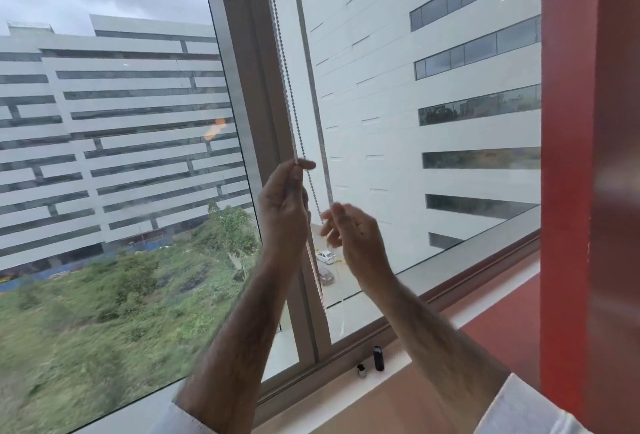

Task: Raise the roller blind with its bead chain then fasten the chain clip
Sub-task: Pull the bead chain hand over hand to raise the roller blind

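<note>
A bead chain (282, 63) hangs in two strands along the grey window mullion (249, 94). My left hand (284, 205) is raised and pinches the left strand between thumb and forefinger, and that strand runs on below the hand toward the sill. My right hand (349, 229) is lower and to the right, blurred, with its fingers loosely curled and apart. Its fingertips are at the right strand, with no clear grip on it. A thin dark vertical edge (313, 87), possibly the blind's side, runs down the right pane. I see no chain clip that I can identify.
Two small dark objects, a taller one (378, 359) and a shorter one (361, 370), stand on the window sill (346, 395) below the mullion. A red column (588, 191) fills the right side. Buildings and green ground show through the glass.
</note>
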